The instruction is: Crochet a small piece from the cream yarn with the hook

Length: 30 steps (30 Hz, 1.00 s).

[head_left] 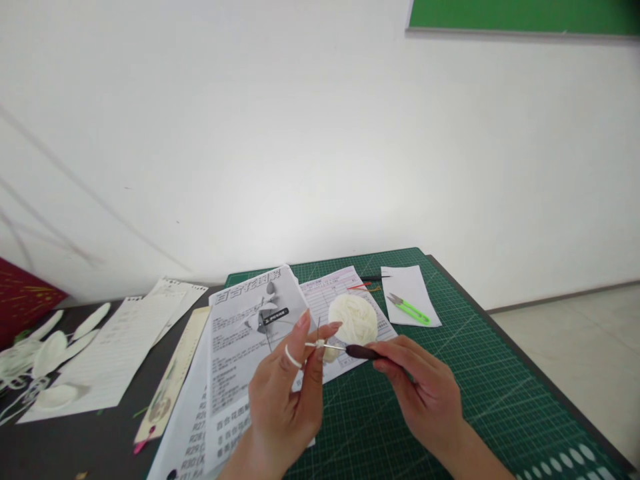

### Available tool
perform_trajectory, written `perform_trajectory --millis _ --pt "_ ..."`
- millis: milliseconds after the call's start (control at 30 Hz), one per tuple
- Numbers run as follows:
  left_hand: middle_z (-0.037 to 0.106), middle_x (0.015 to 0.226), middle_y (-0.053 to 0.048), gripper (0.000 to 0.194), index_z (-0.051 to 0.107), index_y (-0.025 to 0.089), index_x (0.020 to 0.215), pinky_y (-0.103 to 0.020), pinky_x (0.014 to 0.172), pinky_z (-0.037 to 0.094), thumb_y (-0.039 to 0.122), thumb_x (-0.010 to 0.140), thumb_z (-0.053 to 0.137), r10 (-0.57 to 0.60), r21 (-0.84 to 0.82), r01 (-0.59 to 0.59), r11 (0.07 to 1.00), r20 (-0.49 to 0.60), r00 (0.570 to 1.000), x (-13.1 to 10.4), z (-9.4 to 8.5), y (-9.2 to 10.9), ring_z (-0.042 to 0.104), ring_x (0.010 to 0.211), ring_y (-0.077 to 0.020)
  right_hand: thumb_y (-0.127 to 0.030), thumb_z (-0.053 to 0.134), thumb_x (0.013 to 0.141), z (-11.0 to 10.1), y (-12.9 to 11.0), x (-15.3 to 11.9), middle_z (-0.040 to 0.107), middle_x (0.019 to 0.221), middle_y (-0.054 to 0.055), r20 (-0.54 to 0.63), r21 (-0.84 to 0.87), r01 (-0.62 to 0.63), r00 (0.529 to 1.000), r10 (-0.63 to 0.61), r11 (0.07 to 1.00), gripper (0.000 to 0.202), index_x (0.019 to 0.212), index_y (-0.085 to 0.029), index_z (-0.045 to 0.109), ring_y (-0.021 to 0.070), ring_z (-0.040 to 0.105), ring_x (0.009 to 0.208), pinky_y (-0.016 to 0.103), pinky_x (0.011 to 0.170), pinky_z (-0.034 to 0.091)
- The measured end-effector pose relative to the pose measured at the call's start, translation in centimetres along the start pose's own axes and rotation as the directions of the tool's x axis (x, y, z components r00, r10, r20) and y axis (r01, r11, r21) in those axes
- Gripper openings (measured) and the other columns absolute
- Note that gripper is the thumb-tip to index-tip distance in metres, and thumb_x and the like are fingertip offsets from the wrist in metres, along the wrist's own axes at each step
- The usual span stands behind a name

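The right hand (425, 393) is clamping its grip on the dark-handled crochet hook (361, 352), whose long axis is running almost level leftward to the small white yarn piece (319, 344). The left hand (283, 407) is pinching that piece between thumb and finger, sitting nearer the hook's tip, though whether the tip is passing through a stitch is too small to tell. The yarn ball (353, 319) is lying just beyond the hook, on a printed form (325, 285), no container showing.

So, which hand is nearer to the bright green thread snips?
Right. The right hand is below the snips in the picture; the left hand is farther away, to their lower left.
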<state>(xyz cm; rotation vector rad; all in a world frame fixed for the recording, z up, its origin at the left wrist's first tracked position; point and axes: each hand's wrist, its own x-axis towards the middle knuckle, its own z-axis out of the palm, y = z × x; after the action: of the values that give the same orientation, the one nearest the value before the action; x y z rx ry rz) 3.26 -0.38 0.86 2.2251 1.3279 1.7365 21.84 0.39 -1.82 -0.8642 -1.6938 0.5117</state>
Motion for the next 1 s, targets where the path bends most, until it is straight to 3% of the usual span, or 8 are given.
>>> perform_trajectory --millis 133,267,367,500,833,1000 --pt "0.078 0.099 -0.002 0.07 0.031 0.028 0.145 -0.031 0.077 0.059 0.005 0.084 0.055 -0.027 -0.003 0.027 1.0 0.02 0.999 0.0 0.0 0.2 0.074 0.082 -0.0177 -0.007 0.059 0.084 0.0 -0.1 -0.2 0.072 0.082 0.005 -0.046 -0.012 0.027 0.999 -0.028 1.0 0.029 0.105 -0.026 0.067 0.0182 0.068 0.069 0.027 0.059 0.055" --pt "0.079 0.094 -0.002 0.07 0.025 0.027 0.148 -0.027 0.065 0.06 0.009 0.087 0.053 -0.086 -0.038 0.087 0.995 0.018 0.996 -0.2 0.1 0.3 0.074 0.075 -0.0167 -0.009 0.055 0.086 0.3 -0.1 -0.5 0.068 0.079 0.003 -0.01 -0.01 -0.007 1.0 0.007 1.0 0.026 0.104 -0.025 0.063 0.0165 0.064 0.066 0.025 0.059 0.052" --pt "0.079 0.09 -0.002 0.07 0.024 0.026 0.149 -0.03 0.062 0.061 0.011 0.087 0.053 -0.154 -0.039 0.154 0.987 0.001 0.988 -0.4 0.3 0.4 0.072 0.06 -0.0163 -0.012 0.052 0.088 0.6 -0.1 -0.8 0.066 0.077 0.002 0.032 0.012 -0.04 0.999 0.039 0.999 0.021 0.103 -0.025 0.06 0.0153 0.061 0.064 0.024 0.058 0.049" --pt "0.078 0.086 0.0 0.069 0.026 0.028 0.148 -0.034 0.064 0.062 0.01 0.087 0.053 -0.161 -0.107 0.158 0.982 -0.024 0.987 -0.4 0.3 0.4 0.06 0.039 -0.0113 -0.016 0.049 0.091 0.8 -0.1 -0.8 0.064 0.075 0.0 0.064 0.025 -0.103 0.993 0.101 0.994 0.016 0.098 -0.025 0.06 0.014 0.057 0.06 0.023 0.056 0.046" --pt "0.077 0.08 -0.001 0.065 0.03 0.02 0.147 -0.022 0.056 0.054 0.011 0.087 0.053 -0.12 -0.024 0.122 0.992 0.042 0.992 -0.3 -0.7 0.6 0.048 0.039 -0.0076 -0.017 0.052 0.091 0.3 -0.1 -0.8 0.066 0.078 0.001 0.07 -0.017 -0.115 0.991 0.116 0.993 0.014 0.098 -0.025 0.061 0.0155 0.062 0.067 0.024 0.06 0.047" --pt "0.075 0.072 -0.001 0.058 0.04 0.015 0.142 -0.018 0.052 0.048 0.008 0.086 0.053 -0.101 0.019 0.1 0.995 0.071 0.992 0.2 -1.1 1.0 0.053 0.045 -0.0084 -0.016 0.052 0.089 0.1 -0.3 -0.5 0.065 0.073 0.0 0.042 -0.065 -0.07 0.996 0.073 0.995 0.013 0.095 -0.022 0.062 0.013 0.061 0.061 0.022 0.056 0.047"
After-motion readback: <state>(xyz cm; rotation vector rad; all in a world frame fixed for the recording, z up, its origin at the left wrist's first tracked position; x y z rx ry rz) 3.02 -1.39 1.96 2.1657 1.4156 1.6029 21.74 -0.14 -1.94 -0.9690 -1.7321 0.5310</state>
